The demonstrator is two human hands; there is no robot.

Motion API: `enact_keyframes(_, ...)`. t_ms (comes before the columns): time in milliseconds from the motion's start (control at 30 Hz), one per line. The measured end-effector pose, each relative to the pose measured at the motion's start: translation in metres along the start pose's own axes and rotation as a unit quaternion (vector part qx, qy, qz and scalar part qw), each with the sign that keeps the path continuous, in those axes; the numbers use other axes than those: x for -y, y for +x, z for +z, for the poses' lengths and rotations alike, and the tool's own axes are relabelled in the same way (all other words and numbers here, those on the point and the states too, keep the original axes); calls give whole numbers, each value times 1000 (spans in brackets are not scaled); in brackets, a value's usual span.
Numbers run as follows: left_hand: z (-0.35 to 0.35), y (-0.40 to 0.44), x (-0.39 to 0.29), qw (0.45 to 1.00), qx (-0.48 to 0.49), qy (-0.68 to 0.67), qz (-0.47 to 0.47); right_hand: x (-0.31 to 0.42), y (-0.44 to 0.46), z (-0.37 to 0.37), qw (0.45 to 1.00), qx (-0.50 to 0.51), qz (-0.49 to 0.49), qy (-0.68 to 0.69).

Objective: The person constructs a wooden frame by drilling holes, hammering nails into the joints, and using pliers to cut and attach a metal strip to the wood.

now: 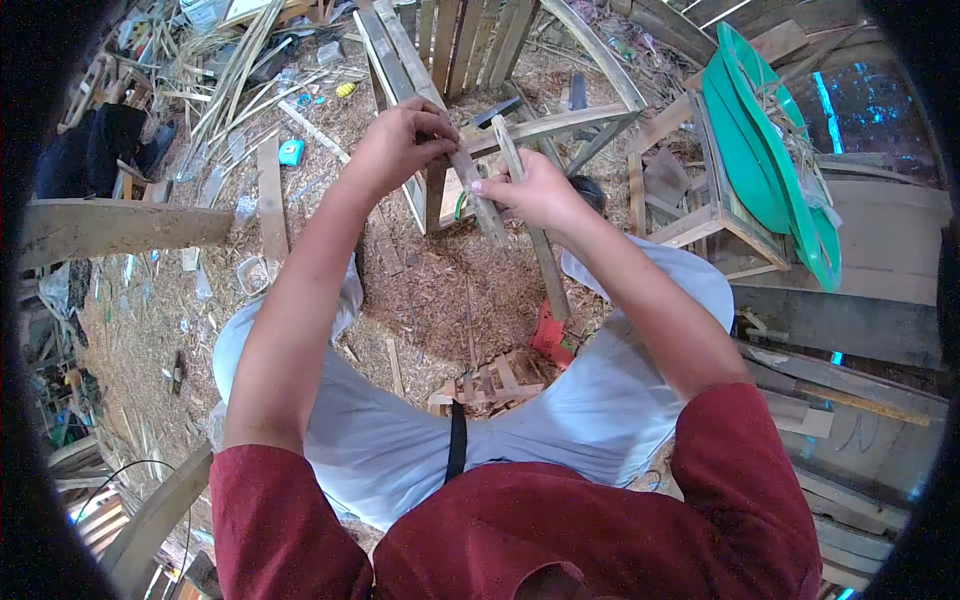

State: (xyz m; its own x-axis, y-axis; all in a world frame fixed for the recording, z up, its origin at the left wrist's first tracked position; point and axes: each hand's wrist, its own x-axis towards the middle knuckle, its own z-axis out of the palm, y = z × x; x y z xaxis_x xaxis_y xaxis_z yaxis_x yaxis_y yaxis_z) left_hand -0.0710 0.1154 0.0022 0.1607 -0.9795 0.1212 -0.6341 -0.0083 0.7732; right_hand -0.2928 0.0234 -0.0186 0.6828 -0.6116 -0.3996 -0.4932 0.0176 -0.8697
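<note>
My left hand is closed round the upper part of a flat wooden slat, which slants down to the right. My right hand is closed round a second, narrower wooden strip; its thumb touches the first slat. The two pieces lie close together in front of a slatted wooden frame. A dark tool-like object, too unclear to name, lies on the frame just beyond my hands.
A green plastic chair or basin lies on a wooden frame at the right. A red object lies between my legs. Thin strips are piled at the upper left. Wood shavings cover the ground.
</note>
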Motion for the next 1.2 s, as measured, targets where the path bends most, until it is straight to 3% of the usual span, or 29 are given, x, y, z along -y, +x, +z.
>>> enact_keyframes(467,6,-3,5,999,-32,9,11,6,-9,-5,984,-56,-97,-141)
enact_keyframes(567,7,-5,5,999,-38,11,18,3,-7,-6,992,-51,-104,-55)
enact_keyframes(667,8,-5,-1,996,-74,6,41,8,-15,-8,996,-83,-32,-29)
enact_keyframes(767,8,-3,-21,979,-112,-128,-115,-25,-11,-11,988,-152,-15,-16)
enact_keyframes(867,5,1,-20,986,-128,-105,-27,-54,-32,-17,965,-230,-72,-104)
enact_keyframes(900,5,-2,-24,990,-127,-63,0,-57,-43,-19,979,-202,-20,-34)
enact_keyframes(1033,10,-11,-40,987,-80,61,123,-124,-71,-16,969,-208,-1,-131)
enact_keyframes(1133,12,-19,-59,992,-32,32,119,-178,-85,6,973,-180,77,-125)
enact_keyframes(1200,14,-22,-62,990,-27,31,136,-203,-76,25,976,-170,14,-135)
